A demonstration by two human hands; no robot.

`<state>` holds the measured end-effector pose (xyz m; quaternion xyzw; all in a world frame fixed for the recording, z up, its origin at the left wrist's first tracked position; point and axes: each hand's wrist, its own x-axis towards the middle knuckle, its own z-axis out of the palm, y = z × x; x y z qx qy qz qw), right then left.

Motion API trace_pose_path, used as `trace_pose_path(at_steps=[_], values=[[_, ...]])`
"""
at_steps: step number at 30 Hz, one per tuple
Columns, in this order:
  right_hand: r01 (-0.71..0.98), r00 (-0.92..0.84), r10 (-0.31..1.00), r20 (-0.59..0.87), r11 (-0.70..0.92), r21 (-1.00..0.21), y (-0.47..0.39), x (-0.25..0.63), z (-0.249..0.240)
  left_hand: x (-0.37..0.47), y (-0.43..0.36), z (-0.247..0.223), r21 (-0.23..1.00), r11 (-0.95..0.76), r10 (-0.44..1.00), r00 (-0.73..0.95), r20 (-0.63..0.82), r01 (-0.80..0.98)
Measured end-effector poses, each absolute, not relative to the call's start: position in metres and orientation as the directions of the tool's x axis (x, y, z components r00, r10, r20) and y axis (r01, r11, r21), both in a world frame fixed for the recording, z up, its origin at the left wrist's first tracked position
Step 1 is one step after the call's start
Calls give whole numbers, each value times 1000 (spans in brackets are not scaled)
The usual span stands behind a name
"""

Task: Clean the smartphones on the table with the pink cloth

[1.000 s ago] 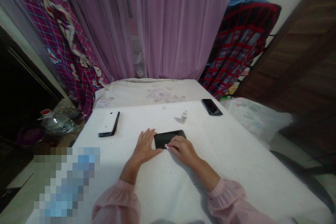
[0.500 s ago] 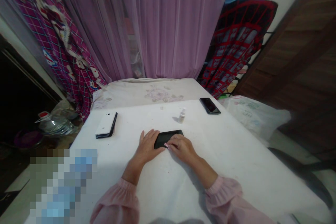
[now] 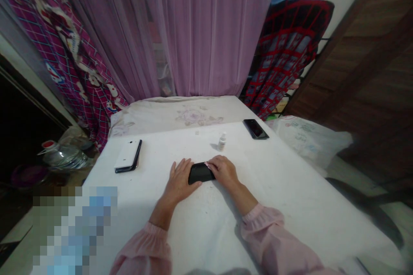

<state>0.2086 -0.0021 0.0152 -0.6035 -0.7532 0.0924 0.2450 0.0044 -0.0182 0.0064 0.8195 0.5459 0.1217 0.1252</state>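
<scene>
A black phone (image 3: 200, 173) lies flat on the white-covered table, its screen up. At its left end, my left hand (image 3: 180, 179) rests with spread fingers, the thumb along the near edge and the fingers at the far left corner. My right hand (image 3: 225, 172) is closed over the phone's right part, pinching a small pink cloth (image 3: 207, 163) against the far edge of the screen. The phone's right end is hidden under that hand. Just beyond stands a small clear spray bottle (image 3: 222, 142) with a white top.
A white phone (image 3: 128, 154) lies on a dark one at the left. More dark phones (image 3: 254, 129) lie at the far right. A small pale piece (image 3: 197, 132) sits near the cloth fold. Past the right table edge is a plastic bag (image 3: 309, 139).
My right hand has moved the pink cloth from the near edge of the phone's screen to the far edge. My left hand stays at the left end. The view has shifted slightly.
</scene>
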Motion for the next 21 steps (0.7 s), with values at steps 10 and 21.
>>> trace_pose_path(at_steps=[10,21], values=[[912,-41,969,242,136,-388,-1,208,21,3,-18,3,323,-384,921,380,78,865],[929,-16,980,200,88,-359,6,217,24,1,-16,-3,324,-396,917,387,96,859]])
